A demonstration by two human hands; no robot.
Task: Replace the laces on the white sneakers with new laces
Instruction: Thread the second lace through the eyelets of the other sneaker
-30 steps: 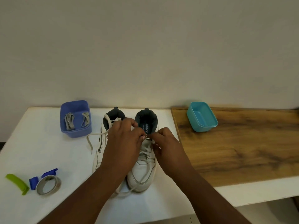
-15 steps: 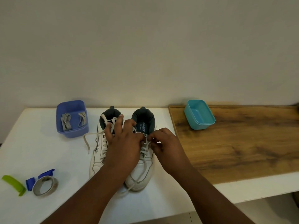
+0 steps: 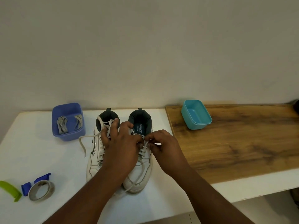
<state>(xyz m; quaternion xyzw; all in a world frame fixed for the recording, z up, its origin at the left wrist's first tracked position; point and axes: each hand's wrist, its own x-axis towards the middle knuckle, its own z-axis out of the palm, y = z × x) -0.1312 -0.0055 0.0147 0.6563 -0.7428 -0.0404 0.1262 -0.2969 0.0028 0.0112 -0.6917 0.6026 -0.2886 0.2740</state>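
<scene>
Two white sneakers stand side by side on the white table, toes toward me. The left sneaker (image 3: 94, 160) is laced, and one loose lace end (image 3: 82, 143) trails off to its left. My left hand (image 3: 121, 147) lies over the right sneaker (image 3: 139, 175) and pinches its white lace (image 3: 142, 151) at the upper eyelets. My right hand (image 3: 163, 149) pinches the same lace from the right side. A purple bin (image 3: 68, 122) at the back left holds grey laces (image 3: 62, 125).
A teal bin (image 3: 195, 114) sits on the wooden board (image 3: 242, 139) to the right. At the front left lie a tape roll (image 3: 41, 190), a blue clip (image 3: 26, 187) and a green piece (image 3: 9, 189). The table's front edge runs close below the sneakers.
My left hand's fingers have spread toward the left sneaker's collar while both hands keep working the right sneaker's lace. The view has shifted slightly.
</scene>
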